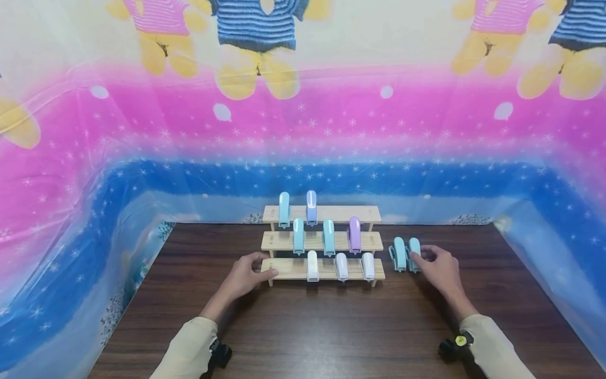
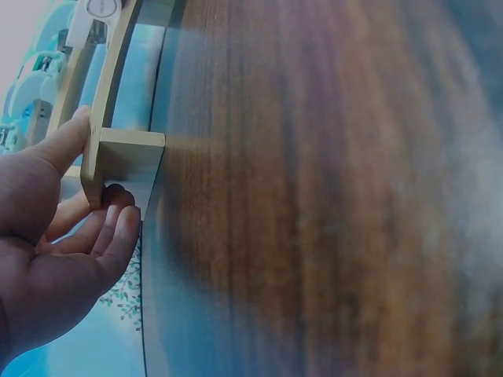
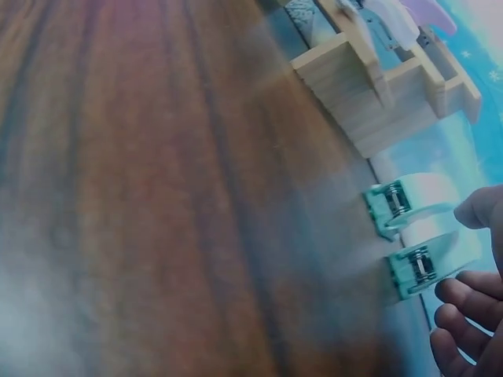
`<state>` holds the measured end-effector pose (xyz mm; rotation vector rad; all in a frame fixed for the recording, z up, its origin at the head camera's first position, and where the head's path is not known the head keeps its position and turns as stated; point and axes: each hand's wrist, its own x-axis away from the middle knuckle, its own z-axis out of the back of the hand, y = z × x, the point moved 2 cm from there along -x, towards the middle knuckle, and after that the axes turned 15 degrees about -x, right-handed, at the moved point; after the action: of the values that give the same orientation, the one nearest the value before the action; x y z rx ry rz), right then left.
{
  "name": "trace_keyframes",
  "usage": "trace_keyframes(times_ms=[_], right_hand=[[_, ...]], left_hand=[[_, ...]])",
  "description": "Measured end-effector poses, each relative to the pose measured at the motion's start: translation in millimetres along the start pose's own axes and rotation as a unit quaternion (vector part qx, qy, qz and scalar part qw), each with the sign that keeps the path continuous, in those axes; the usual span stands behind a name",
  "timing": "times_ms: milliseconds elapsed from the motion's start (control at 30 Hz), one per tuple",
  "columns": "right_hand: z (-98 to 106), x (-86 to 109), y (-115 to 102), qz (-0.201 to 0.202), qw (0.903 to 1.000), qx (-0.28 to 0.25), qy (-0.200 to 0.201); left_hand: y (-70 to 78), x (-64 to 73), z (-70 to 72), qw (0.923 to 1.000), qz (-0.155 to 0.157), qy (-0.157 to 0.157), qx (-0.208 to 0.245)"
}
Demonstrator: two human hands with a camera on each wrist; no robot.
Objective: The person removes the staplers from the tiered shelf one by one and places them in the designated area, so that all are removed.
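Note:
A three-step wooden display rack (image 1: 284, 269) stands on the table with small staplers on its steps. My left hand (image 1: 246, 275) grips the left end of its lowest step, thumb on top and fingers beneath; the left wrist view shows this hand (image 2: 63, 236) at the board's end (image 2: 93, 169). Right of the rack, two teal staplers stand side by side. My right hand (image 1: 439, 267) pinches the right-hand teal stapler (image 1: 414, 247) between thumb and fingers. The other teal stapler (image 1: 400, 255) stands just left of it, and both show in the right wrist view.
The top step carries a teal stapler (image 1: 284, 209) and a blue-violet one (image 1: 311, 208). On the middle step are two teal staplers and a purple one (image 1: 354, 235). Three whitish staplers stand on the lowest step. A printed cloth (image 1: 331, 121) hangs behind the brown table (image 1: 303, 331).

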<state>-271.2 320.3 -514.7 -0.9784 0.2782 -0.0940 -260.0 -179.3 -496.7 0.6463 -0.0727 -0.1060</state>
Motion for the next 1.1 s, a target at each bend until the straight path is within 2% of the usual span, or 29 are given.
trace_keyframes(times_ms=[367, 600, 767, 1100], right_hand=[[17, -4.2, -27, 0.041, 0.9986, -0.015, 0.031], [21, -5.6, -55, 0.061, 0.9975, -0.020, 0.029], [18, -6.8, -76, 0.078, 0.9967, -0.012, 0.021], [4, -10.0, -114, 0.117, 0.9916, -0.055, -0.003]], left_hand=[[1.0, 0.3, 0.0, 1.0000, 0.002, -0.003, 0.008], [2.5, 0.9, 0.6, 0.9999, 0.004, -0.005, 0.010], [2.3, 1.1, 1.5, 0.9999, 0.005, -0.004, 0.008], [1.1, 0.2, -0.4, 0.9999, 0.005, -0.006, 0.008]])
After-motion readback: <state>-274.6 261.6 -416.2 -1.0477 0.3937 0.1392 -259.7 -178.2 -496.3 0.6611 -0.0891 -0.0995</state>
